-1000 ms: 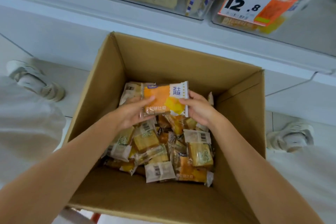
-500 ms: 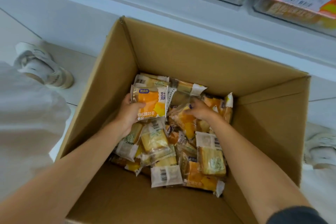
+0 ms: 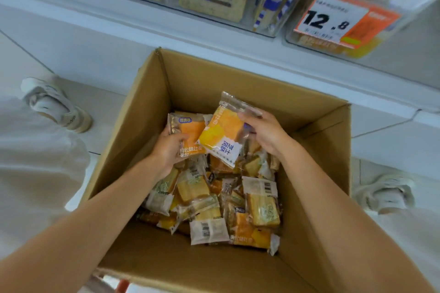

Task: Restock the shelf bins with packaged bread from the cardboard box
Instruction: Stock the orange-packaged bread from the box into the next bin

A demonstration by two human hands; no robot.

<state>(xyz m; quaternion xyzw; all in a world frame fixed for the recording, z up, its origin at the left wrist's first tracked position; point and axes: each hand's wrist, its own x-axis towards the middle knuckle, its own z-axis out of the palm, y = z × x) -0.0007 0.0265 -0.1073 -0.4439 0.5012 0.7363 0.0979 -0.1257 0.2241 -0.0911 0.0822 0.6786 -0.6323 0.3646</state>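
Note:
An open cardboard box (image 3: 147,112) stands on the floor with several small bread packets (image 3: 212,200) heaped in its bottom. My left hand (image 3: 167,151) grips an orange bread packet (image 3: 190,129) by its lower left corner, above the heap. My right hand (image 3: 264,134) pinches a second orange and yellow packet (image 3: 222,133), lifted and tilted so it overlaps the first one. Above the box, clear shelf bins (image 3: 345,38) hold packaged bread behind a 12.8 price tag (image 3: 331,21).
The white shelf ledge (image 3: 214,31) runs across just beyond the box. A person's white shoes stand on the tiled floor, one to the left (image 3: 54,104) and one to the right (image 3: 385,194) of the box. Pale trouser fabric (image 3: 35,162) fills the left edge.
My right hand dug into the heap, took a second orange packet and raised it beside the one in my left hand. The camera tilted up toward the shelf bins.

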